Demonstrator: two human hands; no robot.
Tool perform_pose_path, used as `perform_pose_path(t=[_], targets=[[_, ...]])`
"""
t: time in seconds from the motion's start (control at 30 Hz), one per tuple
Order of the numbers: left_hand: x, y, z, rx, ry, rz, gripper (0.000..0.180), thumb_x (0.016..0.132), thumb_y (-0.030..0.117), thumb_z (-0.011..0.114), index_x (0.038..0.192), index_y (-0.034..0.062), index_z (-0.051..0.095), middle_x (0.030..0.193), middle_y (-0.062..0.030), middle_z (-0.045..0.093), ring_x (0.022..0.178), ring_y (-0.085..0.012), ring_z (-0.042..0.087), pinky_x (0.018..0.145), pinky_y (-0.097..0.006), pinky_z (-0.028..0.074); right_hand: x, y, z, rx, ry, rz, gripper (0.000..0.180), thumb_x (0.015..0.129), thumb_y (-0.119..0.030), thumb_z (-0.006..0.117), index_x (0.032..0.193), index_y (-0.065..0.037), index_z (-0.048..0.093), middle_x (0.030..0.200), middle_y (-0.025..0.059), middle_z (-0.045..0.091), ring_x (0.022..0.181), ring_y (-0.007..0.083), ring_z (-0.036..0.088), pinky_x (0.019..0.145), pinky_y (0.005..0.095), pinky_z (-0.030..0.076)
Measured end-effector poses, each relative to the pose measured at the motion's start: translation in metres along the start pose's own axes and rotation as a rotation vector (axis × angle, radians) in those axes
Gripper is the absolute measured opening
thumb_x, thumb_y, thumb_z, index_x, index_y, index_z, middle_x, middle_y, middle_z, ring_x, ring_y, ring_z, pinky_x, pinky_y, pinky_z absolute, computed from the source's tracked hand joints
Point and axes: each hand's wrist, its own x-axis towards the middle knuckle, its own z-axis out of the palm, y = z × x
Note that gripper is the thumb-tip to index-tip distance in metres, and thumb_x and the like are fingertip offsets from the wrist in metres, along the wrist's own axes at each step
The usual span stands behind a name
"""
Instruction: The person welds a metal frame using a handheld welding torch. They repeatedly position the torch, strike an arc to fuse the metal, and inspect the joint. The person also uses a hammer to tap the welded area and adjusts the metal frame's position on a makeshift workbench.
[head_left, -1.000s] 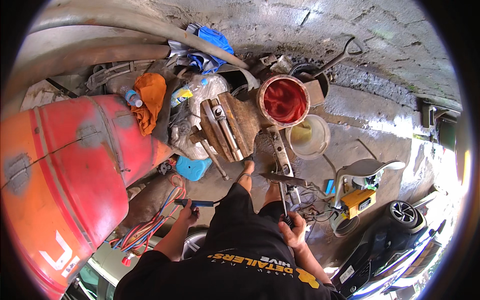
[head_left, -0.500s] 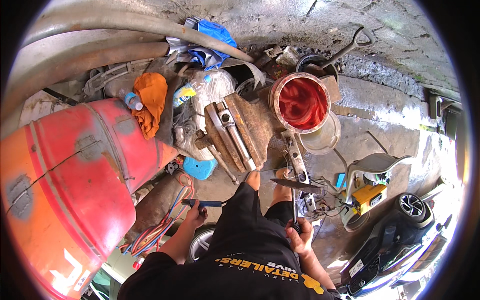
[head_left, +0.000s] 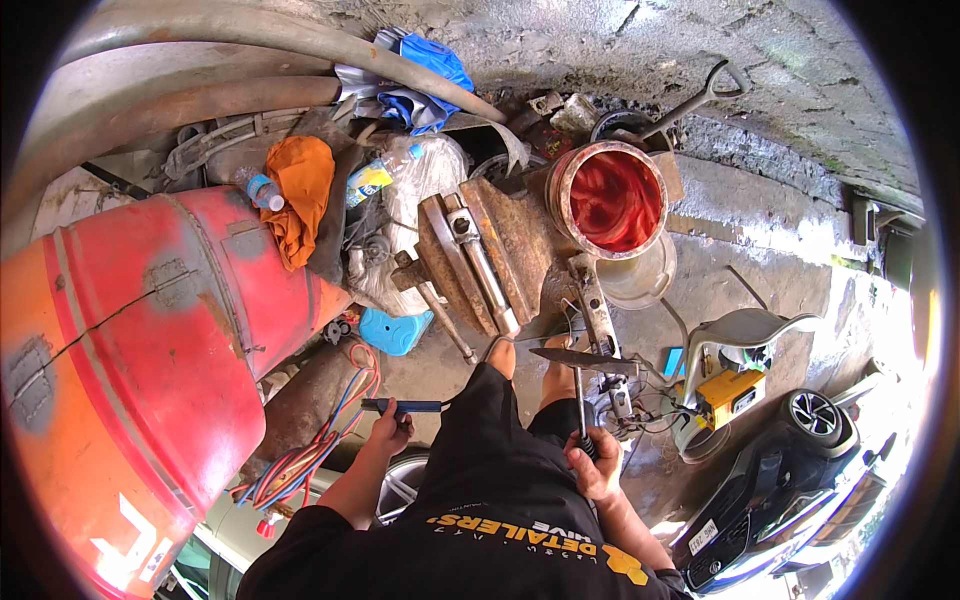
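Observation:
My left hand (head_left: 392, 432) is closed around a slim blue-and-black electrode holder (head_left: 424, 406), with a dark cable running from its right end. My right hand (head_left: 597, 468) grips the dark handle of a chipping hammer (head_left: 579, 392). The hammer stands roughly upright, its long pointed head (head_left: 585, 361) above the fist. Beyond both hands is a rusty bench vise (head_left: 512, 240). Between its jaws lies a metal rod-like part (head_left: 482, 262) with a holed block at its far end. Neither tool touches the vise or the part.
A large red-orange drum (head_left: 150, 330) fills the left. A bucket (head_left: 562, 205) of red stuff stands right of the vise, near a long metal bar (head_left: 597, 310). A yellow machine (head_left: 732, 397), chair (head_left: 750, 328), coiled hoses (head_left: 300, 470) and blue stool (head_left: 396, 332) surround me.
The chipping hammer and my right hand have shifted slightly left. My left hand keeps its hold on the electrode holder. The view has moved a little.

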Motion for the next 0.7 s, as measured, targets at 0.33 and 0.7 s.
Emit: perform_pose_path(t=[0.33,0.7], targets=[[0.000,-0.004,0.003,-0.005,-0.004,0.005,0.033,0.096,0.049,0.065,0.088,0.0168,0.059,0.067,0.0002,0.056,0.065,-0.0177,0.056,0.059,-0.035,0.046,-0.004,-0.005,0.003,-0.038,-0.014,0.023,0.026,0.088,-0.017,0.072,0.105,0.001,0.064,0.075,0.0047,0.067,0.059,0.0113,0.060,0.056,0.0270,0.048],[0.006,-0.002,0.019,0.106,-0.130,0.052,0.039,0.098,0.057,0.056,0.090,0.0194,0.057,0.064,0.0024,0.053,0.059,-0.0120,0.055,0.053,-0.027,0.046,-0.043,-0.009,-0.057,0.039,0.427,-0.266,0.043,0.101,-0.042,0.058,0.116,-0.002,0.059,0.089,0.0053,0.060,0.068,0.0135,0.058,0.059,0.0280,0.044]])
